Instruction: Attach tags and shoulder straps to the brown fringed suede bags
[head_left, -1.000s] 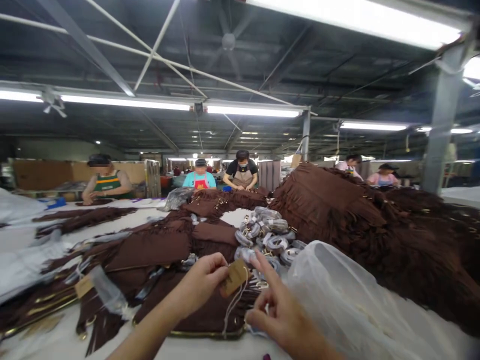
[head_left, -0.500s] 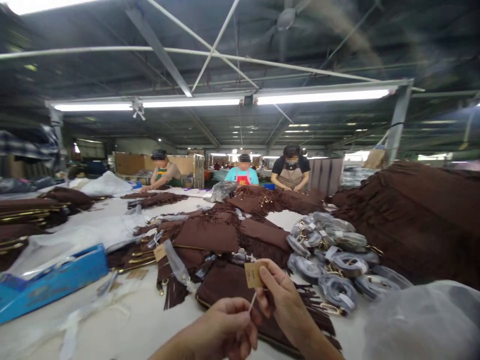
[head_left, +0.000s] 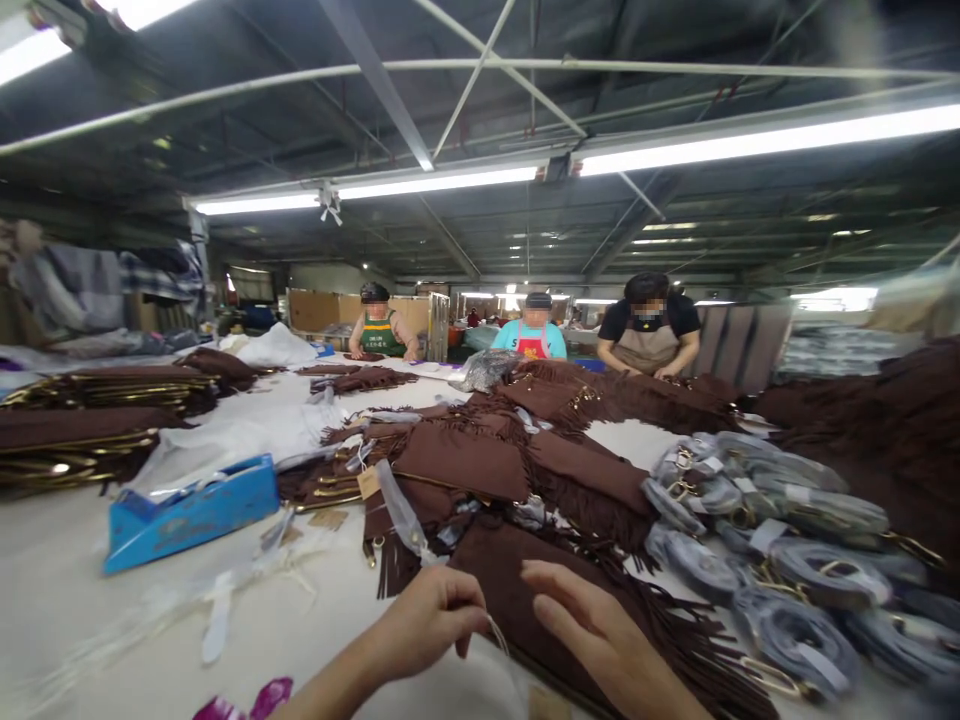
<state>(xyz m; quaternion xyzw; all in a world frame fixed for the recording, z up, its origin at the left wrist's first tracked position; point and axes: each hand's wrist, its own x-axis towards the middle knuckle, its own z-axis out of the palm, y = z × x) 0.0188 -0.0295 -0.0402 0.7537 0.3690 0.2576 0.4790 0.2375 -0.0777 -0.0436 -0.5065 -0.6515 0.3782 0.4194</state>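
The left hand [head_left: 439, 615] pinches a thin white cord [head_left: 497, 637] between thumb and fingertips. At its 3 o'clock, the right hand [head_left: 592, 620] is spread, fingers straight, grasping nothing visible. A card tag [head_left: 547, 703], cut off by the lower frame edge, lies at 4 o'clock; whether the cord runs through it cannot be told. The step in hand looks like handling that cord; the next move would seem to call for a steady pinch and the loop kept untwisted.

Beneath and beyond the hands lies a brown fringed pouch [head_left: 495, 550], its zipped edge towards the wearer. Further out, coiled straps [head_left: 795, 570] crowd 2 to 3 o'clock, leaving little room there, and more brown pouches [head_left: 465, 460] fill 12. A blue dispenser [head_left: 195, 510] bounds 10 o'clock; between it and the left forearm, white tabletop [head_left: 330, 600] offers the widest room.
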